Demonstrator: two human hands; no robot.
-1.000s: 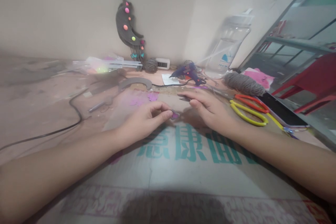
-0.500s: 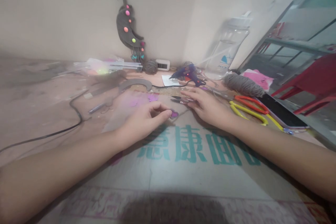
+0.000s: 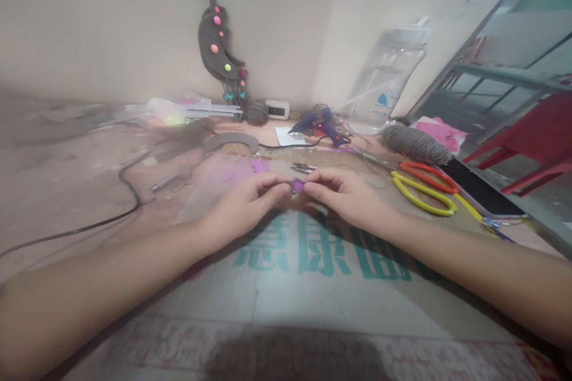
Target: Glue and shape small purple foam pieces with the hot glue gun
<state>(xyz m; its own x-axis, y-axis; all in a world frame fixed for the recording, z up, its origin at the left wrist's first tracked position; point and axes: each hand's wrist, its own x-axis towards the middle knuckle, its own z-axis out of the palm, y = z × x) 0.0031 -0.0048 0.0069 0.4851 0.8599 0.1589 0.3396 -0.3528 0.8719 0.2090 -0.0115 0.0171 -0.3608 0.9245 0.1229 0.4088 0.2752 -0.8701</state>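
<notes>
A small purple piece is pinched between the fingertips of both hands just above the cardboard sheet. My left hand closes on it from the left. My right hand closes on it from the right. A small pair of dark thread snips lies on the cardboard just behind my fingers, with nothing touching it.
Yellow and orange scissors and a phone lie to the right. A grey yarn skein, a purple glue gun and a clear water bottle stand behind. A black cable runs at the left. Purple scraps lie nearby.
My right hand let go of the thread snips, which now lie on the cardboard, and came back to pinch the purple piece together with my left hand.
</notes>
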